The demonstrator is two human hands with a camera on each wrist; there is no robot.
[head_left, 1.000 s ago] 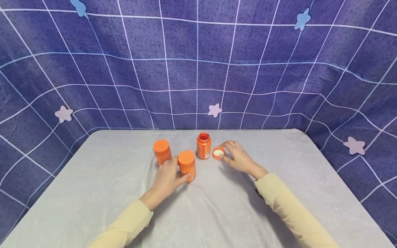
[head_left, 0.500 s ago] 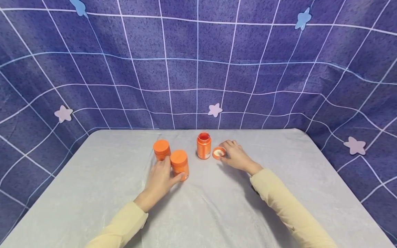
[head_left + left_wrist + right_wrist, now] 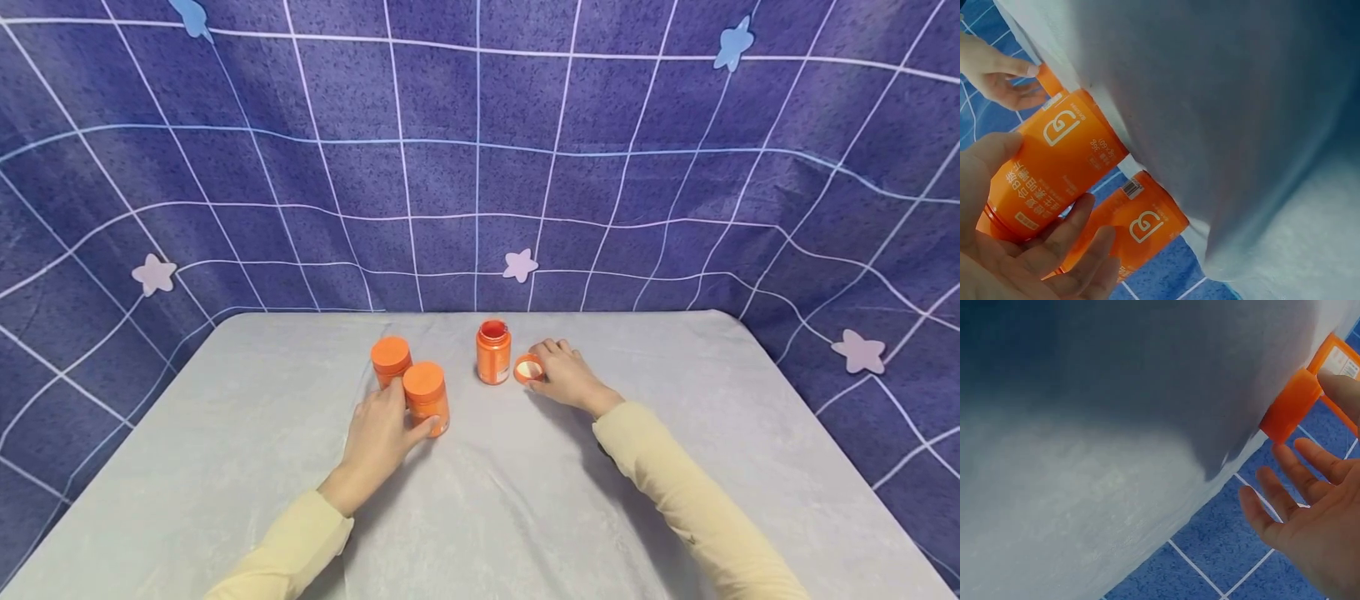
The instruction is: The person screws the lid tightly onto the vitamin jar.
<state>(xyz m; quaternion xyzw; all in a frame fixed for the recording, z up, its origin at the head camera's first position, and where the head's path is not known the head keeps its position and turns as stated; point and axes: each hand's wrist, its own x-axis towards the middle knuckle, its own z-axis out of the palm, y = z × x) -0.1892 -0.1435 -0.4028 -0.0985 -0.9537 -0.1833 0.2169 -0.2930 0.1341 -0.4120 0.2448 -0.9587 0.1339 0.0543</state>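
Note:
My left hand (image 3: 378, 429) holds an orange bottle (image 3: 429, 408) with its orange cap on, thumb on the near side, fingers round the far side. The bottle stands upright on the table. Close behind it, to the left, is a second capped orange bottle (image 3: 390, 358); my left fingers lie between the two in the left wrist view, where white print shows on both labels. A third orange bottle (image 3: 492, 358) stands uncapped, its mouth up. Beside it an orange lid (image 3: 528, 369) lies upturned, white inside. My right hand (image 3: 572, 379) pinches the lid between thumb and fingertips.
A pale grey cloth (image 3: 480, 517) covers the table. Behind and at both sides hangs a blue curtain (image 3: 442, 175) with white grid lines and stars. The uncapped bottle stands between the two hands, nearer the table's back edge.
My left hand has slid its bottle leftward, up close to the second capped bottle. The right hand stays at the lid, its forearm shifted slightly left. The uncapped bottle has not moved.

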